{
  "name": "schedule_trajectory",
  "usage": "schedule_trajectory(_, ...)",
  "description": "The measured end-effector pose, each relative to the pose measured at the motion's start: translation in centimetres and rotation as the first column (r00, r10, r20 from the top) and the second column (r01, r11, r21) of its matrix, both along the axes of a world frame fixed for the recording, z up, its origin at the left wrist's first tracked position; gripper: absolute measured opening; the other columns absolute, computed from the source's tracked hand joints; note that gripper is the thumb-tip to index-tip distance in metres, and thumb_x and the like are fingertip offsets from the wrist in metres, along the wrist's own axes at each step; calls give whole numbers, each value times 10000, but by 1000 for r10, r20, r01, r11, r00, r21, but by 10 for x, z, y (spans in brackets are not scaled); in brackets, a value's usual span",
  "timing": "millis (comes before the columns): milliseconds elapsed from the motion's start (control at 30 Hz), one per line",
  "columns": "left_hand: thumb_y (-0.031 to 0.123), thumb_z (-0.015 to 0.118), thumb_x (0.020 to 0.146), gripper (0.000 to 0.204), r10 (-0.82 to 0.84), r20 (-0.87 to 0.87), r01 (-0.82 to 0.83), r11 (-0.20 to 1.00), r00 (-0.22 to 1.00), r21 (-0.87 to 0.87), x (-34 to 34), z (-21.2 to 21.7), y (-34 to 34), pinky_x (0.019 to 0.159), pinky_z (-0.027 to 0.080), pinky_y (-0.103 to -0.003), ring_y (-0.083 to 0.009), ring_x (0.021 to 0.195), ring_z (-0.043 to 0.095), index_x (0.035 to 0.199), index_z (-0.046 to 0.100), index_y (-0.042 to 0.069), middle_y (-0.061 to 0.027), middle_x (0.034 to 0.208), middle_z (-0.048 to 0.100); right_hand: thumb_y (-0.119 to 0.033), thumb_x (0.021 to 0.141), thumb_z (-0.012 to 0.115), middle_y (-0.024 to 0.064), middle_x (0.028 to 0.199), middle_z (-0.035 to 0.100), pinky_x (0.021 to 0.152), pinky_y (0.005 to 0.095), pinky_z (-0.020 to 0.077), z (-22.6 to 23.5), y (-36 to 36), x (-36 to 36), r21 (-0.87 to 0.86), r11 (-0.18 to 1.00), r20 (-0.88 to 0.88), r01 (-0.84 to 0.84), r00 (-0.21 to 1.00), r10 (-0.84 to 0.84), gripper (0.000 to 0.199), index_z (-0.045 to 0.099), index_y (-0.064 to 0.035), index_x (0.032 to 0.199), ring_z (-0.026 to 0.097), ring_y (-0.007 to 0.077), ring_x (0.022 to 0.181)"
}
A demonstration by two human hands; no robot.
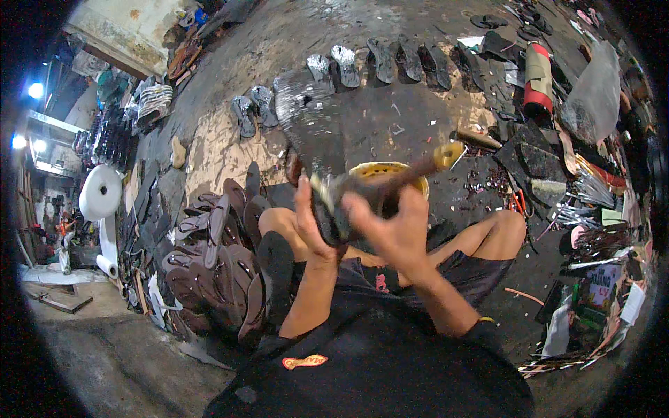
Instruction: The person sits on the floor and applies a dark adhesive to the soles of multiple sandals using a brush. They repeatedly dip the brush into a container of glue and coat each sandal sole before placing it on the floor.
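My left hand point(312, 226) is closed round a dark sandal point(330, 217), held upright in front of my lap; its upper part is smeared by motion. To its right, my right hand point(397, 230) grips a hammer point(421, 167) by its brown handle. The hammer's yellowish head points up and to the right, above a yellow-rimmed bucket point(380, 167) standing between my knees. The right fingers are partly blurred, and the thumb reaches toward the sandal. Beyond the left hand, a dark speckled flat shape point(301, 97) is too blurred to name.
A heap of brown flip-flops point(216, 265) lies by my left knee. Several dark soles point(380, 61) stand in a row on the floor ahead. At right are a red and tan roll point(539, 80), a clear plastic bag point(594, 90) and scattered strips. A white roll point(101, 191) is at left.
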State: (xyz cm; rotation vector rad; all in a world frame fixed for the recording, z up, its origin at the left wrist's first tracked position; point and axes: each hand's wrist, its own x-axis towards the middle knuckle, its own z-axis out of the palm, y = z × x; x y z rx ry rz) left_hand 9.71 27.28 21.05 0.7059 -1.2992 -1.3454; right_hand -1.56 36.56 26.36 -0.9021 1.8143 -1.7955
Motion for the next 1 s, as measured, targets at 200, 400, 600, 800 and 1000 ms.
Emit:
schedule_trajectory(200,348,594,1054,526,-19,-506,296,830,862,473,5,0,3,844,648,-453,-350,948,760,1424,576,-26,-269,1213,719,-156,849,901,60,911,786,720,302,588,-4,-17,-38,36,983,-53,178,983,-176,267,773,32,988,715,124,770)
schedule_trajectory(400,467,499,1105,568,-135,-697,630,571,704,526,16,-12,-26,780,667,-487,-397,978,747,1413,591,-1,-267,1214,721,-130,853,910,71,978,782,786,316,580,-23,17,-20,-55,979,-166,-194,969,183,252,792,-10,1039,718,134,898)
schedule_trajectory(600,431,618,1041,570,76,-781,349,864,620,362,74,24,-141,973,590,-553,-404,1157,671,1422,586,8,-246,1273,694,-311,940,833,100,1150,736,933,369,540,-39,65,-57,299,900,-62,316,948,-313,412,736,-3,1196,674,187,1046)
schedule_trajectory(800,317,707,957,462,105,-449,-42,988,888,149,192,33,-372,926,592,-467,-282,1086,708,1322,632,43,-117,1219,721,-460,1024,711,118,1238,691,1053,386,460,-61,25,-105,511,669,-201,540,832,-518,578,648,27,1330,616,269,1124)
schedule_trajectory(1000,281,772,989,469,400,-364,-163,829,841,535,218,-188,-539,931,618,-444,-263,1104,723,1336,602,14,-97,1272,709,-588,983,715,203,1180,732,941,429,510,-91,-45,-68,696,599,-240,395,915,-324,688,692,45,1250,662,292,1018)
